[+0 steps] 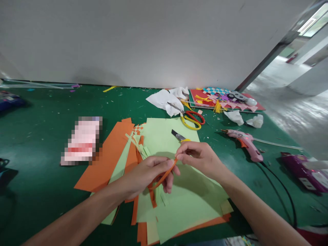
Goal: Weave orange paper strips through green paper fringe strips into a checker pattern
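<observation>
Both my hands hold one thin orange paper strip (164, 176) above a pile of light green paper sheets (189, 198) and orange paper sheets (112, 153). My left hand (147, 174) is closed round the strip's lower, curled part. My right hand (198, 157) pinches the strip's upper end between thumb and fingers. Under the hands lie cut green and orange strips, with a small orange-and-white woven patch (137, 129) at the pile's far edge. A utility knife (179, 136) with a yellow handle lies on the green paper just beyond my right hand.
Red-and-yellow scissors (192, 119) and crumpled white tissue (166, 99) lie further back. A pink glue gun (246, 143) with black cord sits right, near a purple power strip (304, 171). A red craft board (225, 99) is at the back right. A blurred pink pack (83, 140) lies left on the green table (43, 133).
</observation>
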A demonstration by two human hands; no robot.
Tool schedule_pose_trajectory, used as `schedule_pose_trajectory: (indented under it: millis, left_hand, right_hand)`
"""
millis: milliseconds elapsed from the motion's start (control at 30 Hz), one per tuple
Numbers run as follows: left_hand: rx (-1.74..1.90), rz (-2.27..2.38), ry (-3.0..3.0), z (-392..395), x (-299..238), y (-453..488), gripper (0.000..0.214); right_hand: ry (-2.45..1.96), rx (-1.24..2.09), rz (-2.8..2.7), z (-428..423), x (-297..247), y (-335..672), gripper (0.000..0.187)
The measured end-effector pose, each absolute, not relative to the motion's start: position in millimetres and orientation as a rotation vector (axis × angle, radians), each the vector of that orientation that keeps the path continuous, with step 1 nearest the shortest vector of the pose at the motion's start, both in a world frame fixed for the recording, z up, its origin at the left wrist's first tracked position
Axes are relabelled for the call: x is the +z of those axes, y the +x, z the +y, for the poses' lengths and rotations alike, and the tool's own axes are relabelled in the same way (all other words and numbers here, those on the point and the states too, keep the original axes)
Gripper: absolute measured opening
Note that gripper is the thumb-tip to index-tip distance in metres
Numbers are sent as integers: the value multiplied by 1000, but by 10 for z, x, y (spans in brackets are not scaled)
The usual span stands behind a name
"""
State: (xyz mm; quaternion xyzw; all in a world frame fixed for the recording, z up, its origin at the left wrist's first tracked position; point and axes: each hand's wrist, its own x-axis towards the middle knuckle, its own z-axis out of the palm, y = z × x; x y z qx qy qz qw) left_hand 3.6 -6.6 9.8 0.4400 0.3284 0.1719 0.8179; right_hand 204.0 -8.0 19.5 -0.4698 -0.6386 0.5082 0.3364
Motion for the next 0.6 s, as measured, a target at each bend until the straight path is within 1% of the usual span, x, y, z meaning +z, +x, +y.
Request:
schedule_pose_trajectory:
  millis: [600]
  left_hand:
    - [372,704,948,-63,88,29,34]
  right_hand:
    - [-1262,1333,-1742,-77,192,2037,16]
